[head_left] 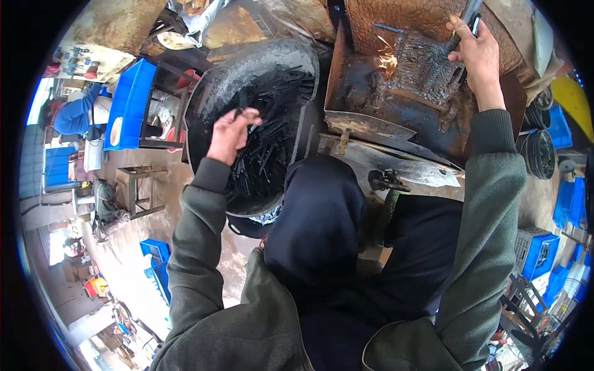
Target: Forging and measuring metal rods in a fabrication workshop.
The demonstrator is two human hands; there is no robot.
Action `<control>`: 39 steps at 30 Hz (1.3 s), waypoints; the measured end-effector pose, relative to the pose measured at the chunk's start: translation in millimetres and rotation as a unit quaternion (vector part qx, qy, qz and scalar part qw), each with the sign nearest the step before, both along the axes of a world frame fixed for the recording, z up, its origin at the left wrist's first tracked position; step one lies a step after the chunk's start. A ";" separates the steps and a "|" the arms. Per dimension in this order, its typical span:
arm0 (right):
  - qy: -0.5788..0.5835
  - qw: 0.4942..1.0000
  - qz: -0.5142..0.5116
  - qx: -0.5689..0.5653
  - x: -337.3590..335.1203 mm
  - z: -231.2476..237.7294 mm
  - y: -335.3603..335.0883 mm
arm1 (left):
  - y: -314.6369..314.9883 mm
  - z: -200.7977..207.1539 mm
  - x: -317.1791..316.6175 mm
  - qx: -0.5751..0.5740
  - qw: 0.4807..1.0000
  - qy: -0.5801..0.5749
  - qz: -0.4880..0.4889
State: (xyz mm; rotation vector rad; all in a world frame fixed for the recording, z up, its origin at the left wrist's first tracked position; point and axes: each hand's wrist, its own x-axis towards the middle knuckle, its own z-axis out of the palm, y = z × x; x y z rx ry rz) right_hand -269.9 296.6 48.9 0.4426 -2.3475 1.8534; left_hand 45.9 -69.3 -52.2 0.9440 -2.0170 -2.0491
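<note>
My left hand [230,135] is over a dark oval tub [213,93], fingers pinched together around a short black strip [239,114]. Beneath it in the tub lies a heap of thin black strips [275,123]. At the upper right, my right hand [479,55] is raised, its fingers closed round a grey bar-like handle [471,11] with a black part beside it. Below that hand is a rusty open metal box [371,120], holding a block coated in wet dark sludge [427,65]. A bright orange glow [388,60] shows at the block's left side.
A blue crate [129,105] stands on a frame at the left, near a person in a blue top [77,117]. A wooden stool [139,185] stands on the floor there. Black coils [537,154] and a blue-and-grey crate [538,253] are at the right.
</note>
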 end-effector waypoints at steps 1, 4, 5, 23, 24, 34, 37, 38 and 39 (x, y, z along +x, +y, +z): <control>0.000 1.000 0.001 0.000 0.0 0.8 -0.8 | -0.2 -5.1 3.7 0.000 1.000 0.001 0.001; -0.001 1.000 0.002 0.001 0.3 1.1 -1.1 | -2.1 -10.0 11.6 -0.061 0.993 -0.096 -0.023; -0.003 1.000 0.006 -0.004 -0.2 0.6 -0.4 | -3.8 -9.1 13.7 -0.061 0.993 -0.096 -0.024; -0.005 1.000 -0.007 -0.010 -3.9 -1.8 -3.3 | 10.6 81.6 1.4 -0.328 0.914 -0.092 -0.218; -0.008 1.000 0.004 -0.012 -4.5 -1.7 -3.9 | 24.1 91.3 -10.5 -0.285 0.934 -0.066 -0.205; -0.027 0.999 0.008 0.034 -46.4 -23.3 28.2 | 174.4 123.0 -155.3 -0.261 0.900 0.269 -0.221; 0.012 0.999 0.026 0.037 -82.3 -49.3 48.2 | 219.4 111.0 -203.6 -0.199 0.908 0.344 -0.136; 0.044 0.998 0.042 0.034 -84.6 -55.9 53.7 | 230.8 110.8 -210.4 -0.130 0.925 0.340 -0.113; 0.040 0.997 0.055 0.026 -80.9 -56.4 47.5 | 238.0 108.3 -215.3 -0.066 0.937 0.333 -0.086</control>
